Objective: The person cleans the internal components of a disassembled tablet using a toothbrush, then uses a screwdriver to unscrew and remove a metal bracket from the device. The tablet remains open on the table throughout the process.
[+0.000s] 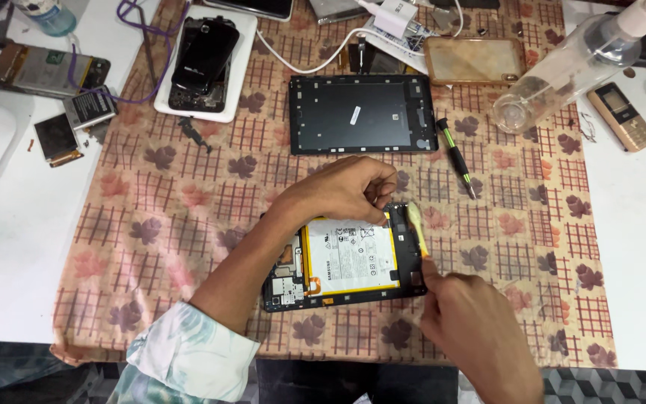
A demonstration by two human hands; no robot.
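An opened tablet (345, 262) is seen lying on the leaf-patterned cloth (173, 209) of the table (9, 247), its back removed and a white, yellow-edged battery (353, 254) exposed within the black frame. Its upper edge is pressed by the curled fingers of the left hand (349, 191). A small yellowish brush (417, 228) is pinched by the right hand (472, 329) at the tablet's right edge. The detached black back panel (360, 114) is seen lying apart, above.

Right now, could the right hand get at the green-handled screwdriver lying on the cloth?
Probably yes. The right hand holds a yellowish strip at the opened tablet; the screwdriver lies just beyond on open cloth, nothing between them. The hand would have to free itself from the strip first.
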